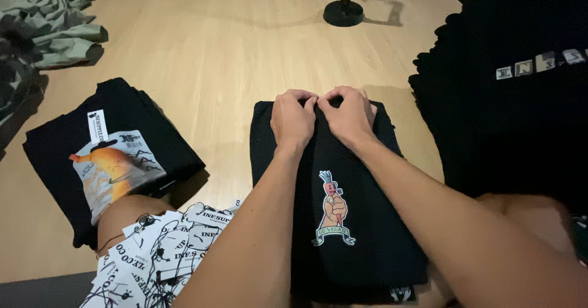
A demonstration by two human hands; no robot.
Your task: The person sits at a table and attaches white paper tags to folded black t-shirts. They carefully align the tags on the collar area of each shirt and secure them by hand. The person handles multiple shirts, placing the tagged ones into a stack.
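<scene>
Far left: crumpled grey-green fabric point(58, 29) heaped at the edge of the wooden floor point(226, 44). Next over, a folded black shirt point(107, 155) lying flat, orange-and-white print up, a white paper tag resting on its upper part. Below it, a loose pile of white hang tags point(162, 253) with black strings, spilling against a bare knee. Centre: folded black T-shirt point(343, 222) flat on the floor just in front of the knees, print facing up — a fist gripping a red carrot-like shape over a green ribbon banner. Left hand point(293, 119) and right hand point(350, 117) side by side, knuckles touching, fingertips of both pinched on the far top edge of the shirt, at the collar by the look of it. Judged step: work at the neckline, fingers closed on the cloth; next move likely calls for a fine two-finger grip held steady there. Behind, a black lamp base point(343, 12). Far right: tall stack of black garments point(508, 118).
</scene>
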